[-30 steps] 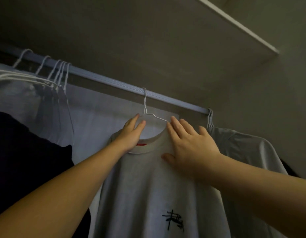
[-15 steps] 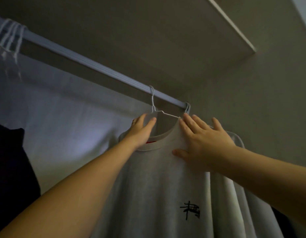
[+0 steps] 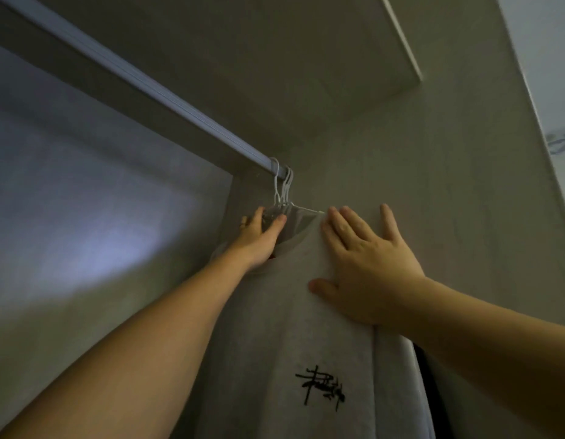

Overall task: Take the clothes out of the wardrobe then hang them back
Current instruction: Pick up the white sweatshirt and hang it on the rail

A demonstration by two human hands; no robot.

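Observation:
A light grey T-shirt (image 3: 290, 327) with a black print hangs on a white wire hanger (image 3: 301, 208). Its hook sits at the right end of the wardrobe rod (image 3: 148, 90), bunched against other hanger hooks (image 3: 286, 185). My left hand (image 3: 259, 239) grips the hanger's left shoulder at the collar, thumb in front and fingers behind. My right hand (image 3: 363, 264) presses flat on the shirt's right shoulder with straight, spread fingers. Behind the shirt, more light and dark garments (image 3: 398, 369) show as a strip at the right.
The wardrobe's side wall (image 3: 433, 185) stands just right of the hooks. A shelf (image 3: 275, 58) spans above the rod. The back wall (image 3: 85, 232) lies to the left, and the rod's left stretch carries no hangers in view.
The shirt and its hanger slid right along the rod, up against the hangers by the side wall. Both hands moved with it, and the view swung right.

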